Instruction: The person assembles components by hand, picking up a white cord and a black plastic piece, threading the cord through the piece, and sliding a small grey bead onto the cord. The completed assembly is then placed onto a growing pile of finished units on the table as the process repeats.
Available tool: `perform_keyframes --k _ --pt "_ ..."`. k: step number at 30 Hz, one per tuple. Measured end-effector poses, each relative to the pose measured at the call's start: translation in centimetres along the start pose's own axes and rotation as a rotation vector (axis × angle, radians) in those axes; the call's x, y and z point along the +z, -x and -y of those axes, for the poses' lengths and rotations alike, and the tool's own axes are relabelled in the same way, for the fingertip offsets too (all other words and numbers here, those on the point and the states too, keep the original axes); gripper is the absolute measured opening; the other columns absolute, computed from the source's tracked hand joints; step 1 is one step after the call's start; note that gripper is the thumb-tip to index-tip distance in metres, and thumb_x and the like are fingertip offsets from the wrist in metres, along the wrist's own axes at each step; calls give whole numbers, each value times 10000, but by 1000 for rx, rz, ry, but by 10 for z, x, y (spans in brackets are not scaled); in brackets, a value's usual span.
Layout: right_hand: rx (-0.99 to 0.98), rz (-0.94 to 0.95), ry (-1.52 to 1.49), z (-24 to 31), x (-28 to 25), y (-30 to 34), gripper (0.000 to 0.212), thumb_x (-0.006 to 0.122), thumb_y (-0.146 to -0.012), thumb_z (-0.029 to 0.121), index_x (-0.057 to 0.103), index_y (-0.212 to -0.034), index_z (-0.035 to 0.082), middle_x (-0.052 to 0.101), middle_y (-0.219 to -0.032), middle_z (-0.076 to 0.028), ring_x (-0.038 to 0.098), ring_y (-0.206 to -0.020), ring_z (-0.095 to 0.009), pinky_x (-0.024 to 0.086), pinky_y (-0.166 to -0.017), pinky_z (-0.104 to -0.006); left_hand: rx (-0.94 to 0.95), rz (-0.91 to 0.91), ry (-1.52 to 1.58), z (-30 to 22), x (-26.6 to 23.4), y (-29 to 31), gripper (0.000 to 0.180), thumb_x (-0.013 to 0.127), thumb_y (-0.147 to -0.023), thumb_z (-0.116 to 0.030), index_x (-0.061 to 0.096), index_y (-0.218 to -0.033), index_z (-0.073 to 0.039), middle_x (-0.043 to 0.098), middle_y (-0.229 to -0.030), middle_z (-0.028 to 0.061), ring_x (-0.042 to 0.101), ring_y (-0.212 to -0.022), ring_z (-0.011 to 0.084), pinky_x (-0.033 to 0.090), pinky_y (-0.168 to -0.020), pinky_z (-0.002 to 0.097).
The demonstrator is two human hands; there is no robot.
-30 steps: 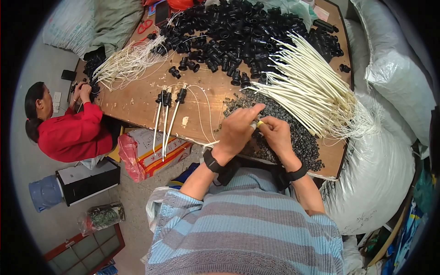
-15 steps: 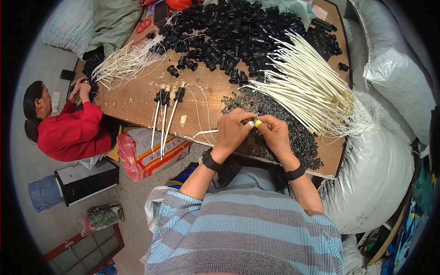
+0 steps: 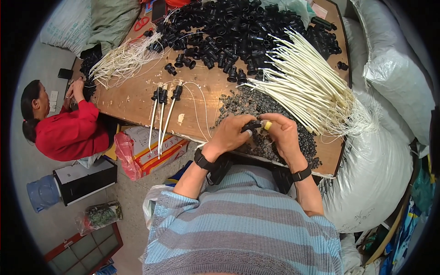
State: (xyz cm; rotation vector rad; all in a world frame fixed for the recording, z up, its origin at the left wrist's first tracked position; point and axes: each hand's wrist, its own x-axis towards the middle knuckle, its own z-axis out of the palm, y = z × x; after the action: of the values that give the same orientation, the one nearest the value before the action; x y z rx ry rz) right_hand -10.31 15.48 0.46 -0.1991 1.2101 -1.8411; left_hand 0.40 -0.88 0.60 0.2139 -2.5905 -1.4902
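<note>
My left hand (image 3: 228, 134) is closed around a black lamp-socket-like fitting (image 3: 251, 125), whose end sticks out toward my right hand. White tape wraps my left thumb. My right hand (image 3: 286, 132) is closed, fingertips at the fitting's end; anything small in them is too hidden to make out. A yellow band sits on one of its fingers. Below both hands spreads a pile of small dark clips (image 3: 270, 146). By my left wrist shows the end of a white sleeved cord (image 3: 200, 145). Several white cords with black fittings (image 3: 162, 95) lie to the left.
Black fittings (image 3: 224, 32) are heaped along the far side of the wooden table (image 3: 133, 101). A bundle of white sleeved cords (image 3: 307, 82) lies at right, a looser one (image 3: 121, 64) at far left. A person in red (image 3: 68, 130) works at the left end. White sacks (image 3: 371, 178) stand right.
A black fitting now shows in my left hand, where a pale cord end was between my fingertips. My right hand has shifted slightly right. The view has moved slightly.
</note>
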Motion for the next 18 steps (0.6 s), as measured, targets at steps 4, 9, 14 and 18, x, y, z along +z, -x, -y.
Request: perform_keyframes --k 4,9,14,18 --pt "-659 84 1252 9 7 11 395 615 -731 -10 699 -1097 113 682 -824 -154 669 -637 -254 515 -581 -321 -76 -1 -129 5 -2 3 274 615 -714 -79 632 -986 -60 653 -865 153 625 -779 363 497 -669 412" --pt "-513 82 1257 18 9 0 325 696 -761 94 690 -1085 63 648 -681 -89 578 -508 -184 443 -498 -298 110 -100 -354 -4 3 2 254 664 -684 -81 634 -935 -59 647 -820 129 638 -780 335 507 -654 426" --pt "-16 218 1114 36 10 -11 199 732 -776 194 675 -806 5 493 -507 -63 443 -446 -131 347 -457 -306 161 -69 -469 -15 2 5 259 663 -669 -82 618 -925 -76 600 -734 99 624 -707 309 489 -594 424" --pt "-20 210 1031 29 16 -6 178 741 -759 147 644 -742 -1 448 -496 -32 399 -468 -89 329 -459 -289 158 6 -481 -21 -3 9 194 696 -673 -91 575 -823 -73 605 -743 100 635 -691 321 490 -594 433"
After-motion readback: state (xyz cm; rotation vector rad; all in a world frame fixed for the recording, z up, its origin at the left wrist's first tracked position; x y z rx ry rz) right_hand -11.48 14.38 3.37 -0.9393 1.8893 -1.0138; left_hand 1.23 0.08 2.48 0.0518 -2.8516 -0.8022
